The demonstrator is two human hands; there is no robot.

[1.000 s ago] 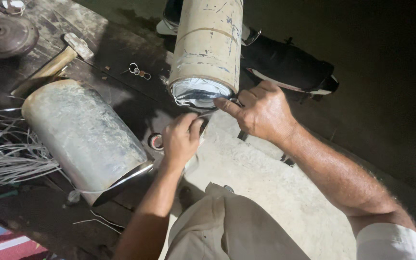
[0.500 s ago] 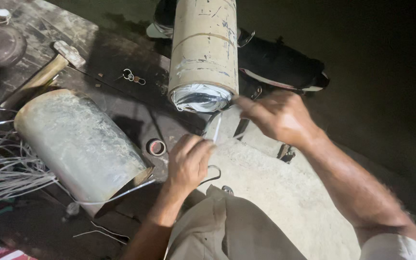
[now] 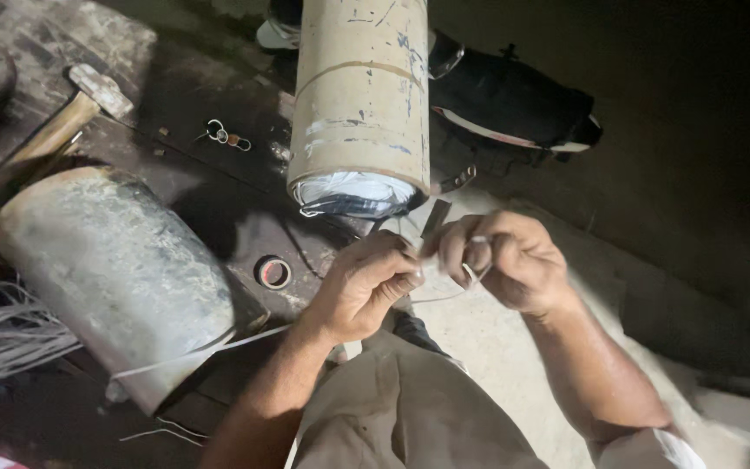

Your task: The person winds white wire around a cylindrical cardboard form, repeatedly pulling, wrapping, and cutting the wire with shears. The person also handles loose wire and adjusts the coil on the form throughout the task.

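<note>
Dim scene, light from head side; right background black; slight motion blur; hard shadows.

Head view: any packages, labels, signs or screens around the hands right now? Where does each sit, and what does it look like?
No packages, signs or screens.
Tube: tan cylinder at top centre above both hands, with scuffed blue and white marks on its wall, too smeared to call a label.
Tape roll: small ring on the dark bench, beside the left hand.
Right hand: pinches thin wire with the left.
</note>
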